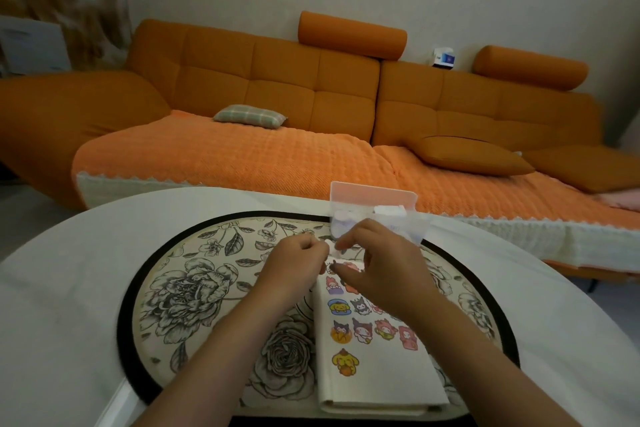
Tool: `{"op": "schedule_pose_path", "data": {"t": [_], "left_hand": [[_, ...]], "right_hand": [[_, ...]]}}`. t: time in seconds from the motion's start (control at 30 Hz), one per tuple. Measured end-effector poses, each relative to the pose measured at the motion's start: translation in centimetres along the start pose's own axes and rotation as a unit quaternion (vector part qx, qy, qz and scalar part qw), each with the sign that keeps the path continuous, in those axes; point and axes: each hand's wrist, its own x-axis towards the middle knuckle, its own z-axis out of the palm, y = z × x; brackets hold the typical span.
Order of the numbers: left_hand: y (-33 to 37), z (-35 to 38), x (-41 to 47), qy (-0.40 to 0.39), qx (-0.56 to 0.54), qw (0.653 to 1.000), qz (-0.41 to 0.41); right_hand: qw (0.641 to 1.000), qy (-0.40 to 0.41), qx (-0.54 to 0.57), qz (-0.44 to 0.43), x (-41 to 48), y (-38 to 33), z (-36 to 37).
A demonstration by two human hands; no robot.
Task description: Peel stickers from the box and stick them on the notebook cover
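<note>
Your left hand (298, 265) is curled, its fingertips pinching one side of a small white sticker piece (331, 251) just above the far edge of the notebook (377, 378). Your right hand (379, 265) meets it there, thumb and forefinger nipping the other side, so both hands are together on that one piece. I judge you are mid-peel, with the clear box (377, 208) just beyond on the bench (69, 288); next, free the sticker cleanly and press it onto a bare patch of cover below the cartoon stickers (360, 329).
</note>
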Motion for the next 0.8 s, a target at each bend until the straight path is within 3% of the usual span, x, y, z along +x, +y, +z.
{"op": "schedule_pose_path", "data": {"t": [0.23,0.33,0.4,0.47,0.53,0.57,0.67,0.8], "left_hand": [[0.2,1.1,-1.3,-0.041,-0.004,0.999,-0.005],[0.3,1.3,-1.6,-0.068,-0.082,0.993,-0.046],[0.4,1.4,-1.7,-0.04,-0.092,0.994,-0.048],[-0.1,1.5,-1.8,0.034,0.058,0.998,-0.002],[-0.8,1.4,-1.7,0.085,0.259,0.962,0.03],[-1.2,1.5,-1.5,0.081,0.31,0.947,0.019],[-1.9,2.1,-1.0,0.036,0.377,0.925,-0.014],[-1.8,2.7,-0.3,0.029,0.346,0.937,-0.026]], "right_hand": [[0.993,0.096,-0.033,-0.055,-1.6,0.5,0.8],[0.99,0.109,0.073,0.058,-1.7,0.5,0.3],[0.964,0.078,0.185,0.175,-1.5,0.9,-0.1],[0.911,0.025,0.309,0.271,-1.5,1.6,-0.7],[0.854,-0.016,0.395,0.337,-1.8,2.3,-1.3],[0.834,-0.027,0.419,0.358,-2.0,2.7,-1.5],[0.801,-0.047,0.452,0.39,-2.2,3.6,-1.8],[0.792,-0.083,0.458,0.396,-2.5,3.9,-1.7]]}}
